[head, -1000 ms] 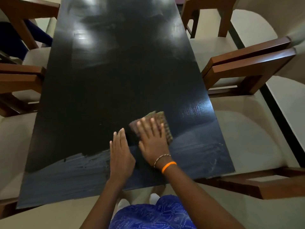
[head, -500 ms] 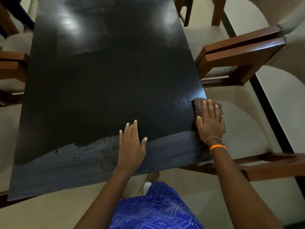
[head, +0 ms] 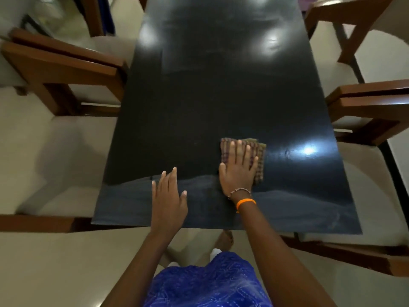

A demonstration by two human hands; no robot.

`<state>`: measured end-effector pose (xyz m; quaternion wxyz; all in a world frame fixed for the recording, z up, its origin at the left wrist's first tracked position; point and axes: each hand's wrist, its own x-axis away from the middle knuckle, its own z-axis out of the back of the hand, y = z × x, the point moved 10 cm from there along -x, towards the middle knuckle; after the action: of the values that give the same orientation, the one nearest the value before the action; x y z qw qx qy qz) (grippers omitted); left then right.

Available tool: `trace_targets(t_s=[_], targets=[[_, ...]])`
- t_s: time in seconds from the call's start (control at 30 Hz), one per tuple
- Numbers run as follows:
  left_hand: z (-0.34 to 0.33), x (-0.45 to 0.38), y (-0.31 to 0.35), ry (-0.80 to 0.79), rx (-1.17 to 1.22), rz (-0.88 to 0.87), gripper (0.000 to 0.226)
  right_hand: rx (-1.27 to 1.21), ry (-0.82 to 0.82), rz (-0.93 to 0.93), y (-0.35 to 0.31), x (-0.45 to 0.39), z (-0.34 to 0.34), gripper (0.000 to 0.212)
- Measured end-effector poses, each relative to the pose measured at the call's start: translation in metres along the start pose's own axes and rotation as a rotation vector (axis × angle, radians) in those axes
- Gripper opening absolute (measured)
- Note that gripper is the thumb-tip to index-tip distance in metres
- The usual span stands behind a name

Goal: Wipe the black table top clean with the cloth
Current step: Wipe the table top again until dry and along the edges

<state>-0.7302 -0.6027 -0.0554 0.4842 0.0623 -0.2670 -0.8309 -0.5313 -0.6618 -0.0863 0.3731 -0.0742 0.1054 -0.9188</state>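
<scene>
right hand (head: 240,173) flat, fingers spread, pressing checked cloth (head: 254,156) on black table top (head: 210,96); cloth under and just beyond fingertips. left hand (head: 169,198) open, palm on table, holding nothing. step: wiping stroke. dull hazy band near wrists probably needs next pass, firm pressure.

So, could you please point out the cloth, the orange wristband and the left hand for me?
cloth (head: 261,151): head view, its bare upper right part.
orange wristband (head: 245,202): head view, middle of the band.
left hand (head: 169,201): head view, back of the hand.
</scene>
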Motion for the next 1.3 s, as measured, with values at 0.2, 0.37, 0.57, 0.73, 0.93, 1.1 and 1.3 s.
trace_targets(t_s=[0.2, 0.37, 0.57, 0.73, 0.93, 1.1, 1.3], targets=[[0.052, 0.012, -0.098, 0.077, 0.022, 0.126, 0.06, -0.038, -0.123, 0.252, -0.172, 0.007, -0.046, 0.069], [0.089, 0.026, -0.17, 0.142, 0.059, 0.246, 0.064, -0.005, -0.197, 0.512, -0.296, 0.053, -0.08, 0.072], [0.091, 0.015, -0.205, 0.099, 0.195, 0.277, 0.062, 0.005, -0.141, 0.675, -0.284, 0.084, -0.079, 0.065], [0.071, 0.0, -0.19, 0.021, 0.245, 0.187, 0.046, 0.089, -0.038, 0.326, -0.163, 0.048, -0.045, 0.072], [0.071, 0.001, -0.206, -0.015, 0.359, 0.246, 0.039, 0.11, 0.007, -0.148, -0.017, 0.034, -0.007, 0.077], [0.064, 0.015, -0.23, -0.136, 0.701, 0.442, 0.037, 0.055, 0.021, -0.26, -0.039, 0.041, -0.013, 0.078], [0.053, 0.03, -0.242, -0.194, 1.041, 0.672, 0.031, 0.062, -0.067, 0.123, -0.183, 0.076, -0.056, 0.073]])
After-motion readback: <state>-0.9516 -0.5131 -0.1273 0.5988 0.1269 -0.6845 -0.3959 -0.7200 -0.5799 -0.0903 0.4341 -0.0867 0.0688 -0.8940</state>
